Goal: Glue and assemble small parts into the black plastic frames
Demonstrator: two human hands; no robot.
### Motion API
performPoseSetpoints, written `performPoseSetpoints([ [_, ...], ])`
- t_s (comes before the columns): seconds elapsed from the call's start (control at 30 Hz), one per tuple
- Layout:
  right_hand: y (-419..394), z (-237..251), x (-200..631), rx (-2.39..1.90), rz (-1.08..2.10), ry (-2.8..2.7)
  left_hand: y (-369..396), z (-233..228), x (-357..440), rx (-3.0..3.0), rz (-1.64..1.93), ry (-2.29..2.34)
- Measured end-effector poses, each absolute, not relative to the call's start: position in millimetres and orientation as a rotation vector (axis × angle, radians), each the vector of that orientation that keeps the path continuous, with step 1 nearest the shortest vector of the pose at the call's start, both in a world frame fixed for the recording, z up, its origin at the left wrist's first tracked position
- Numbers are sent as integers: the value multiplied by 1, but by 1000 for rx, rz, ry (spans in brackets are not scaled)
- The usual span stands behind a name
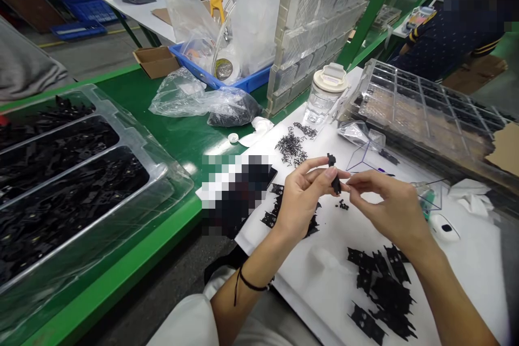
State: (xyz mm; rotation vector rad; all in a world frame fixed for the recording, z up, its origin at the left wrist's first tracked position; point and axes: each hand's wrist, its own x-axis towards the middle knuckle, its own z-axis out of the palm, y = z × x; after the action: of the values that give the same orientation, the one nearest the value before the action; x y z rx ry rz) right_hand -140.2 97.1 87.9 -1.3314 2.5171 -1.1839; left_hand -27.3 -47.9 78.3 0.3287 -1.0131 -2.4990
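Between the thumb and fingers of my left hand point(305, 190) a small black plastic part point(335, 177) stands roughly upright. The fingertips of my right hand point(383, 200) are pinched together right against the part's side; whatever they hold is too small to make out. Just below lie a few tiny black pieces point(343, 205) on the white work surface point(320, 286). Flat black plates point(381, 286) are piled in front of my right forearm. More such plates point(271, 215) lie partly hidden behind my left hand. Farther back is a heap of thin black pins or clips point(291, 147).
A divided tray of black parts point(73, 167) stands at left. A lidded clear jar point(325, 94) and a compartment box point(430, 113) are behind my hands. A blue bin point(259, 77) with bags sits farther back. A white rounded device point(444, 228) lies at right. Another person point(450, 38) sits beyond.
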Motion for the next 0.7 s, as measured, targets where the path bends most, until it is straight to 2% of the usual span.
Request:
performPoseSetpoints([
  [0.33, 97, 109, -134, -1133, -1718, 2389, -46, 80, -26, 397, -2522, -1091],
  [0.7, 95, 125, -120, -1232, -1780, 2295, -47, 84, -25, 288, -2590, -1144],
])
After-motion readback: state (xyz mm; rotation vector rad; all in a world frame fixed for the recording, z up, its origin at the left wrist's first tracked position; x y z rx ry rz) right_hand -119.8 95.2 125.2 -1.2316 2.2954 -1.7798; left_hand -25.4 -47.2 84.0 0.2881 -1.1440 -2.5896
